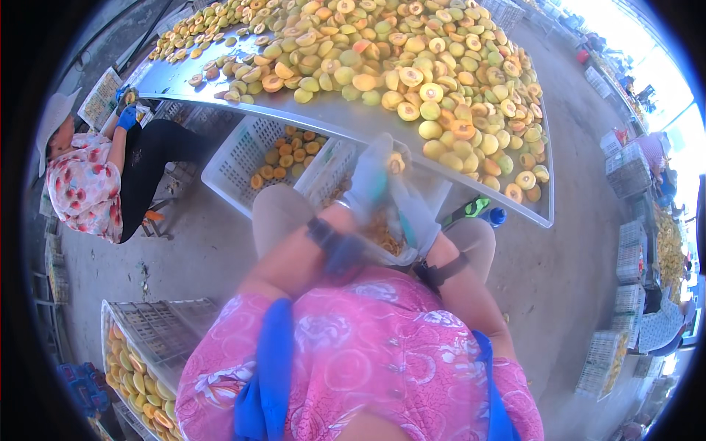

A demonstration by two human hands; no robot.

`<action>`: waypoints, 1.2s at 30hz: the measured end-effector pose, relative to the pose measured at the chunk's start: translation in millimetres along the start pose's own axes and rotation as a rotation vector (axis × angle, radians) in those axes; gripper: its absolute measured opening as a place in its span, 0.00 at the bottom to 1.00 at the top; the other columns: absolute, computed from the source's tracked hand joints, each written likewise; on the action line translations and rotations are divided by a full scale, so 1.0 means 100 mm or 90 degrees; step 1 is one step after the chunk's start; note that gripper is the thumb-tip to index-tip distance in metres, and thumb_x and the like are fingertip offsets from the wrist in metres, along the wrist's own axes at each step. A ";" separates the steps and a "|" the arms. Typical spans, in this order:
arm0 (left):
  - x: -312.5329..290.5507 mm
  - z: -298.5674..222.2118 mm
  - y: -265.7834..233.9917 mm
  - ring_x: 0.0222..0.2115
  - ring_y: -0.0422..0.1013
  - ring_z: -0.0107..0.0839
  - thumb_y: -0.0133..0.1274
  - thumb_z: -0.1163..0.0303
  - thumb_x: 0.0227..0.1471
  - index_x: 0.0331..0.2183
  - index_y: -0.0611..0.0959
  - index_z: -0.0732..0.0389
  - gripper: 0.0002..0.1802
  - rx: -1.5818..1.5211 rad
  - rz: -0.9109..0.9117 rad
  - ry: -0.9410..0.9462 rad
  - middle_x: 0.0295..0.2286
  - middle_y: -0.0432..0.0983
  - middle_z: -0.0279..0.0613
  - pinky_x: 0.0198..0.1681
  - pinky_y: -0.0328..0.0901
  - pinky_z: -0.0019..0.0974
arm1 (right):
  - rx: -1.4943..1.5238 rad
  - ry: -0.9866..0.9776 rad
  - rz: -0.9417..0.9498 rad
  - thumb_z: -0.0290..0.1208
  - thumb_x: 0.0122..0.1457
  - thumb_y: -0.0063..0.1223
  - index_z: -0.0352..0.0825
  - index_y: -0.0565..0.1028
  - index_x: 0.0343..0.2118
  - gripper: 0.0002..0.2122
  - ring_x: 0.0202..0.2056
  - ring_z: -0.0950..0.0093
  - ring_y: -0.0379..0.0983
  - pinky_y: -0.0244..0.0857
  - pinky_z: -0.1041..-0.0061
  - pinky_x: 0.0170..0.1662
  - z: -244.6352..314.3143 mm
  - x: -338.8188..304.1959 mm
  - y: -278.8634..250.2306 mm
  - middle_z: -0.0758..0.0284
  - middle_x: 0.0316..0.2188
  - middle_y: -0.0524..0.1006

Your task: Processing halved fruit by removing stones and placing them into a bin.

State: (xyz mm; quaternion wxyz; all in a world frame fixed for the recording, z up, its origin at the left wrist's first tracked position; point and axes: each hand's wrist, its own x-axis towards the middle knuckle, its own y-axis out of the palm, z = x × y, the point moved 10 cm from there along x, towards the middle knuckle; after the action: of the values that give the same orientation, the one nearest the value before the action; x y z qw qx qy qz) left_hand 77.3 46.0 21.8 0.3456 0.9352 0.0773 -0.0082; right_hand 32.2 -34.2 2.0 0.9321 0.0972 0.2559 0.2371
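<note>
Over a white crate [386,253] between my knees, my two gloved hands are close together, both smeared by motion. A halved yellow peach [397,163] shows its cut face at the fingertips of my left hand [368,180], which is closed around it. My right hand [415,213] reaches up from below, right against the fruit. Its fingers look closed, and whatever they may grip cannot be made out. Peelings or scraps [379,229] lie in the crate under my hands. Just ahead, a metal table [323,117] bears a big heap of halved peaches [441,81].
Left of my knees, a white crate [228,173] holds several peach halves [287,156]. Another crate of halves [136,367] stands at lower left. A co-worker [92,173] with blue gloves sits at the table's left. Stacked crates [629,250] and other people line the right side.
</note>
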 end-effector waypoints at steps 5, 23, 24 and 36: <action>0.00 -0.16 -0.02 0.25 0.70 0.25 0.47 0.49 0.58 0.37 0.78 0.62 0.23 0.115 -0.001 0.050 0.26 0.74 0.35 0.29 0.67 0.28 | 0.032 -0.012 0.044 0.51 0.64 0.39 0.44 0.67 0.43 0.17 0.09 0.85 0.52 0.45 0.84 0.10 -0.13 0.11 -0.07 0.78 0.14 0.61; 0.02 0.02 -0.15 0.22 0.70 0.27 0.45 0.46 0.58 0.21 0.79 0.61 0.29 0.338 0.210 -0.064 0.21 0.76 0.37 0.29 0.65 0.28 | 0.396 0.281 0.456 0.48 0.63 0.43 0.40 0.65 0.33 0.15 0.08 0.88 0.47 0.39 0.88 0.09 -0.38 -0.29 0.53 0.82 0.13 0.56; 0.00 0.07 -0.16 0.23 0.71 0.28 0.46 0.45 0.57 0.21 0.79 0.61 0.28 0.195 0.211 -0.116 0.22 0.75 0.37 0.30 0.66 0.30 | 0.430 0.293 0.487 0.48 0.64 0.42 0.40 0.65 0.33 0.15 0.07 0.89 0.47 0.39 0.88 0.09 -0.36 -0.32 0.58 0.82 0.13 0.55; 0.45 -1.10 -1.64 0.37 0.72 0.32 0.53 0.59 0.56 0.35 0.80 0.60 0.14 0.224 -0.147 0.100 0.36 0.75 0.40 0.45 0.66 0.39 | 0.375 0.281 0.459 0.53 0.64 0.38 0.44 0.68 0.35 0.16 0.08 0.87 0.47 0.40 0.85 0.09 -0.54 -0.17 0.30 0.80 0.13 0.53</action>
State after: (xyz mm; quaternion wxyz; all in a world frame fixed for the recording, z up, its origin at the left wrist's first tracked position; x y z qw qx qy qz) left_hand 92.6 246.2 -3.0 0.1672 0.9637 0.2078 0.0122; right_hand -20.7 -13.0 -27.6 0.6477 0.3856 0.4529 0.4761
